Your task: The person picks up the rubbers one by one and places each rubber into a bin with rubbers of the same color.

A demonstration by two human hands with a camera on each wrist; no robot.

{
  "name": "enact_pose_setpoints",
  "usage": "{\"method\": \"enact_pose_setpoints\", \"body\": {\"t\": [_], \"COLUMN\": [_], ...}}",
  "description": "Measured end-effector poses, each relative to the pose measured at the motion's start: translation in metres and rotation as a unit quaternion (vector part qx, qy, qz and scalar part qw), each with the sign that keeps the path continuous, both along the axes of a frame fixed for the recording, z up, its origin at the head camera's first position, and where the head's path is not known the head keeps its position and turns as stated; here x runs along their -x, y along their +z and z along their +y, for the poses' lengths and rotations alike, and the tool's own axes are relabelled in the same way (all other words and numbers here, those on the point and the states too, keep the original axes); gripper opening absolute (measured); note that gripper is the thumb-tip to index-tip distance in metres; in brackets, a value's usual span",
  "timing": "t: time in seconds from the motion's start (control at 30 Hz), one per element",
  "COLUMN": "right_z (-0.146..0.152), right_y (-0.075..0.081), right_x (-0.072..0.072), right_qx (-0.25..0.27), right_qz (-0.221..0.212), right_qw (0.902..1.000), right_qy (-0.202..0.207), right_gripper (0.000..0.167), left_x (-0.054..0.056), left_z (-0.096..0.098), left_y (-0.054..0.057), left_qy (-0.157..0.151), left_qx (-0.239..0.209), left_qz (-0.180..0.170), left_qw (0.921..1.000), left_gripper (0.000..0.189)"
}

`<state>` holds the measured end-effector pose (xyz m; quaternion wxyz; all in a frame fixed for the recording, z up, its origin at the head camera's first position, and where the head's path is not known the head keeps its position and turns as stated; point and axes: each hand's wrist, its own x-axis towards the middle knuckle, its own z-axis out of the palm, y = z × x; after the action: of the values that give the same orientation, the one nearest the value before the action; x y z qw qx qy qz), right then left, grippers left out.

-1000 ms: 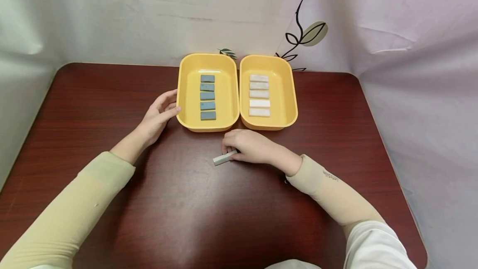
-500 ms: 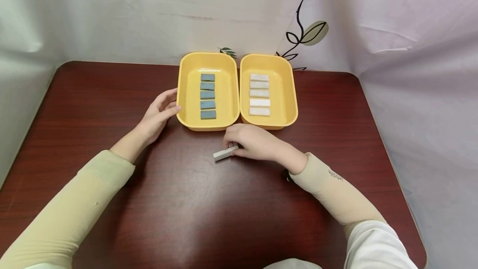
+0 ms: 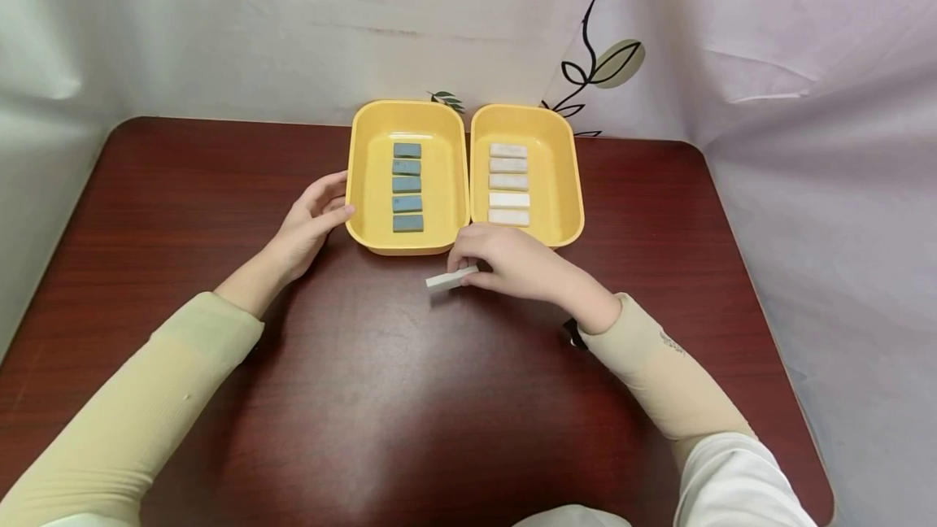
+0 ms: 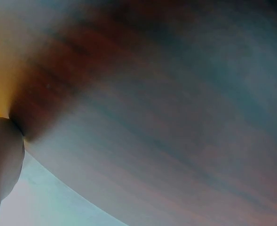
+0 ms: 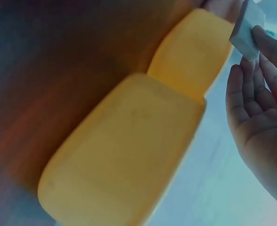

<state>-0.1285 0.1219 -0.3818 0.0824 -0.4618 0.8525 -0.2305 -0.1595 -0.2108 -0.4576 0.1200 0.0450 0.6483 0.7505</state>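
Note:
In the head view my right hand (image 3: 516, 261) pinches a pale, flat rectangular block (image 3: 442, 280) between thumb and fingers. The block sticks out to the left, in front of the trays' near edges; the right wrist view also shows the block (image 5: 249, 30) by the thumb. My left hand (image 3: 302, 228) rests against the outer left side of the left yellow tray (image 3: 446, 226), its thumb at the rim. Inside that tray lies a column of several blue-grey blocks (image 3: 407, 185). The right yellow tray (image 3: 560, 210) bears a column of several white blocks (image 3: 508, 181).
Both trays stand side by side near the back edge of a dark red-brown wooden table (image 3: 344, 397). Behind it hangs a pale curtain (image 3: 329, 31) with leaf prints.
My right hand has moved up and to the right with the pale block, toward the right tray's near edge. The left hand and both trays hold their places.

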Motion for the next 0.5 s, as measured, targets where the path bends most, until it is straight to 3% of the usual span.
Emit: {"method": "enact_pose_setpoints", "body": {"t": [0.23,0.5], "right_z": [0.014,0.034], "right_y": [0.015,0.021], "right_x": [0.007,0.02], "right_qx": [0.024,0.045], "right_qz": [0.011,-0.003], "right_qw": [0.9993,0.9971], "right_qy": [-0.027,-0.06], "right_gripper": [0.011,0.012], "left_x": [0.0,0.0], "left_z": [0.001,0.0], "left_y": [-0.001,0.0], "left_qy": [0.002,0.001], "left_qx": [-0.003,-0.003], "left_qz": [0.001,0.002], "left_qw": [1.0,1.0], "left_gripper": [0.055,0.055]}}
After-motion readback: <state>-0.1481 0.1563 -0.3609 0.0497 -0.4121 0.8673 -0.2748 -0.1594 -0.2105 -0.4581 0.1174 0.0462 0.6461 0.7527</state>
